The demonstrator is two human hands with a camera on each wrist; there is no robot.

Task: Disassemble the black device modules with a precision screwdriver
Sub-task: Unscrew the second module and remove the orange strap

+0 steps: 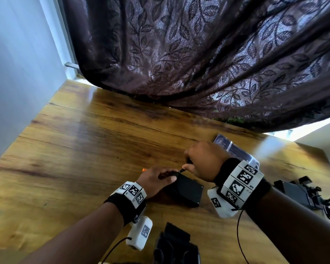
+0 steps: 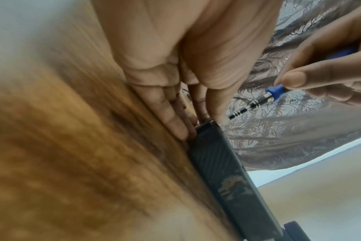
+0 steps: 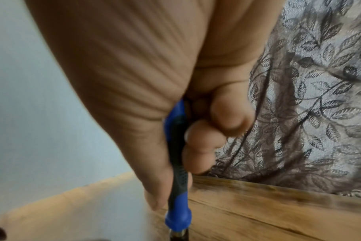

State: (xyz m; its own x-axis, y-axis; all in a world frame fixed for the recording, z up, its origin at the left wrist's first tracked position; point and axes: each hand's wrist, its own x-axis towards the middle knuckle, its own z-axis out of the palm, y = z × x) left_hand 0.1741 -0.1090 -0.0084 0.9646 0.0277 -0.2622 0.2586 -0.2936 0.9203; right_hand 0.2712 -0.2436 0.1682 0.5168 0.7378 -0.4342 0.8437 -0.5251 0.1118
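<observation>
A black box-shaped device module (image 1: pixel 188 189) lies on the wooden table (image 1: pixel 84 149) in the head view. My left hand (image 1: pixel 167 176) holds its far left corner. In the left wrist view the fingers (image 2: pixel 171 117) lie against the module's end (image 2: pixel 216 156) and the thumb sits over the top edge. My right hand (image 1: pixel 189 165) grips a blue and black precision screwdriver (image 3: pixel 177 182). Its metal shaft (image 2: pixel 245 106) slants down toward the module's far corner. The tip itself is hidden behind my left thumb.
A clear plastic case (image 1: pixel 234 149) lies beyond my right hand. More black device parts (image 1: pixel 303 193) sit at the right, and a black item (image 1: pixel 175 244) at the near edge. A small orange piece (image 1: pixel 144 169) lies left of my left hand. A patterned curtain (image 1: pixel 198 54) hangs over the table's far edge.
</observation>
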